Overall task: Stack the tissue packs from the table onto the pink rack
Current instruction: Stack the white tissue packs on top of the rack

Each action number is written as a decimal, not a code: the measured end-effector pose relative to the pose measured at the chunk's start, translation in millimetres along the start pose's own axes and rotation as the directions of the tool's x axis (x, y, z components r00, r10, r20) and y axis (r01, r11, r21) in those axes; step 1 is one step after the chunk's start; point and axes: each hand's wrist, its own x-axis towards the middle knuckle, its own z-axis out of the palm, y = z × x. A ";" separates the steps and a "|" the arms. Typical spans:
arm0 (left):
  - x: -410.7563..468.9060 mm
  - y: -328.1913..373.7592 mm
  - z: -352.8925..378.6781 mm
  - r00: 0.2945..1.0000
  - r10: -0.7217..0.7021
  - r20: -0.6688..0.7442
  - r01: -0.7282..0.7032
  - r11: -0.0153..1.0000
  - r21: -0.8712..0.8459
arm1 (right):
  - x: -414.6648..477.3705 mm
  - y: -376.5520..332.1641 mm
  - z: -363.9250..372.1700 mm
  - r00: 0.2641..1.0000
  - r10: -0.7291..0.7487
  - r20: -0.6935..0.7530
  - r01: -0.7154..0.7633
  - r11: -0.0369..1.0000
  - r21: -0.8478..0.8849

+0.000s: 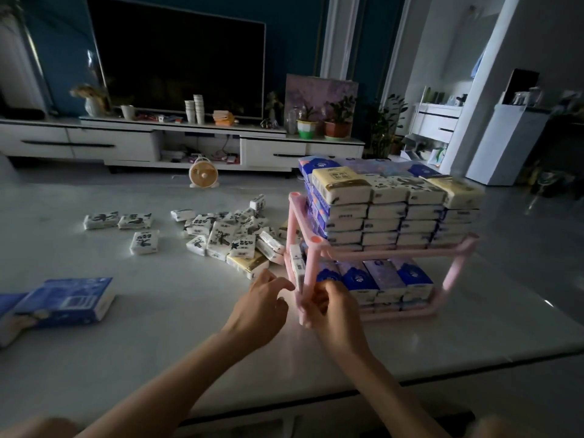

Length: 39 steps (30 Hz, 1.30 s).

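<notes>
The pink rack (395, 250) looks like smooth matt plastic; the tissue packs (234, 235) wear glossy film; the worktop (132, 327) shines, polished.

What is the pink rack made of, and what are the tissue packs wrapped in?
The pink rack looks like smooth plastic tube: even colour, rounded bars, dull sheen. The tissue packs seem wrapped in thin printed plastic film, slightly shiny, though it could be paper.

The pink rack (312, 260) is standing upright, both tiers holding stacked tissue packs (385, 213); loose black-and-white tissue packs (227, 235) are lying heaped just left of it.
</notes>
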 end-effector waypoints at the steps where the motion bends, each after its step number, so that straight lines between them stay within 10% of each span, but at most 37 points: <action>1: -0.3 -1.5 -4.8 1.000 0.008 -0.003 -0.008 1.000 0.005 | 0.0 -1.3 -0.7 1.000 -0.012 0.004 0.012 1.000 -0.006; 7: -6.5 -31.1 -32.2 0.999 -0.048 0.000 0.048 0.995 0.092 | -41.5 -15.6 21.4 0.943 -0.129 -0.306 0.114 0.991 -0.066; 13: -8.9 -69.4 -58.8 0.978 -0.205 -0.044 0.207 0.977 0.056 | -10.2 -35.0 80.0 0.937 -0.346 0.051 0.350 0.925 -0.148; 24: -2.1 -96.5 -76.4 0.932 -0.353 -0.080 0.341 0.931 -0.133 | 129.6 -45.2 159.6 0.920 -0.030 0.390 0.266 0.778 -0.569; 32: 4.5 -115.2 -72.3 0.791 -0.605 0.086 0.564 0.668 -0.484 | 129.7 -7.5 186.9 0.821 -0.571 -0.011 0.425 0.624 -0.655; 39: 8.1 -101.5 -65.4 0.703 -0.683 0.198 0.581 0.391 -0.714 | 109.3 -11.0 163.9 0.776 -0.616 -0.138 0.520 0.748 -0.413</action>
